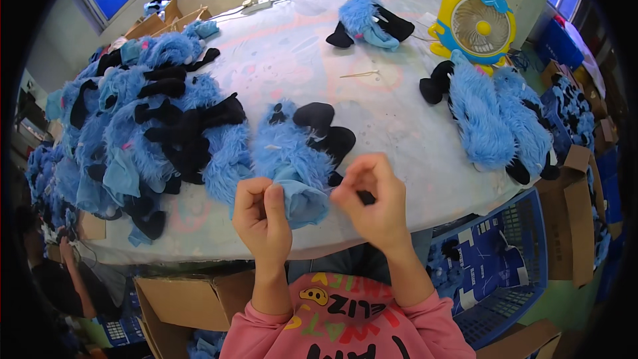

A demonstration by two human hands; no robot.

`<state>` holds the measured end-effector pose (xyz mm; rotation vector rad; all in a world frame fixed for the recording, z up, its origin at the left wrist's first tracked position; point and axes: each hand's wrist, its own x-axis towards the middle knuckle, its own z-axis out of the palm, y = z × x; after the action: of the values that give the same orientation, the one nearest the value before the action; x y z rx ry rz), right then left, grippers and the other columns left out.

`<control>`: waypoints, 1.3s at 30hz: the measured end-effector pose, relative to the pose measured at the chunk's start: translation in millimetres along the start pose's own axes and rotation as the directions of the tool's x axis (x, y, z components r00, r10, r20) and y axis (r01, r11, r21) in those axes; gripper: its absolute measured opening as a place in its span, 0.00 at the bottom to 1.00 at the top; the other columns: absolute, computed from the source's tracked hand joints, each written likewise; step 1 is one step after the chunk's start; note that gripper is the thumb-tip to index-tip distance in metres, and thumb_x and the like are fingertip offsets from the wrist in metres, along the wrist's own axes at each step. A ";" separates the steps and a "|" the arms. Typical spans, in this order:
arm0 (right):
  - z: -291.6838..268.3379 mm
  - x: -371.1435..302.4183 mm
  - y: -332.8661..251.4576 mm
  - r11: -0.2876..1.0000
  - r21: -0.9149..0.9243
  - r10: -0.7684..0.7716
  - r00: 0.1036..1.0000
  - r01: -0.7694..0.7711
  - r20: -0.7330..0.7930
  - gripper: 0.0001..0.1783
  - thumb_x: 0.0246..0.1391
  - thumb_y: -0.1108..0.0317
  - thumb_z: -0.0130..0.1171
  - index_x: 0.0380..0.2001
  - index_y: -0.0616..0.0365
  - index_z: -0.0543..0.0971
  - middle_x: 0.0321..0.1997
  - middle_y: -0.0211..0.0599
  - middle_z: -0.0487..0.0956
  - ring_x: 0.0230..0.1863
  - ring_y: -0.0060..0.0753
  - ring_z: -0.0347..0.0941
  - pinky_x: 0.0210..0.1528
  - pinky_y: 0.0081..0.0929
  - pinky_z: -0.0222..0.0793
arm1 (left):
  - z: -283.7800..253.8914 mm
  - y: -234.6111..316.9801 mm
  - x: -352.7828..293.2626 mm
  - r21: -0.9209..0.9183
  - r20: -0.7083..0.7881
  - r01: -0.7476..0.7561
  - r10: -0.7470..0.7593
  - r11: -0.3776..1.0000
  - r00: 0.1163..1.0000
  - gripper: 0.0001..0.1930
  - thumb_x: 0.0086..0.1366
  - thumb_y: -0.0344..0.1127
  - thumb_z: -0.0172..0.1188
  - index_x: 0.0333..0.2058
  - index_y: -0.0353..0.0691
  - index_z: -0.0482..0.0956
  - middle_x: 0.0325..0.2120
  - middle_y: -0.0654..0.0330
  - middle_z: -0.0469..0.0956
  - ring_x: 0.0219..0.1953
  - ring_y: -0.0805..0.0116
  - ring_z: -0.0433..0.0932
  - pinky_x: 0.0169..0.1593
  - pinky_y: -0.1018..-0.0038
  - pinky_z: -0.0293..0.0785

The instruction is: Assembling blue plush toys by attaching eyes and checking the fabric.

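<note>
A blue furry plush toy skin (282, 146) with black limbs lies at the table's front edge, its light blue fabric opening (309, 206) toward me. My left hand (262, 219) is closed, pinching the left edge of that fabric between thumb and fingers. Just right of the opening, my right hand (377, 203) is raised with thumb and forefinger curled together. Whatever those fingertips hold, if anything, is too small to make out. Black limbs of the toy lie partly behind the right hand.
Plush skins pile up (146, 113) on the left; two more (482, 113) lie right and one (365, 20) far back. A thin tool (360, 74) rests mid-table. A yellow-blue fan (475, 23) stands far right. Below are a blue crate (531, 239) and cardboard box (179, 302). Someone sits lower left.
</note>
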<state>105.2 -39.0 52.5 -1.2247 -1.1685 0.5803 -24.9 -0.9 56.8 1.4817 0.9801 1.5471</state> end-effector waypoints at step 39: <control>12.8 -36.4 16.7 0.869 0.089 -0.494 0.858 0.486 0.141 0.08 0.45 0.68 0.54 0.19 0.58 0.68 0.32 0.40 0.73 0.33 0.37 0.67 0.40 0.29 0.63 | -46.0 -58.8 -47.9 -0.398 0.350 0.638 -0.534 0.659 0.770 0.21 0.64 0.49 0.39 0.45 0.37 0.66 0.33 0.58 0.72 0.31 0.72 0.71 0.34 0.81 0.65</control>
<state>84.5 -60.0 22.5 -0.7961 -1.5284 0.3192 -68.3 -21.4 -17.8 0.8037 0.7525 1.0224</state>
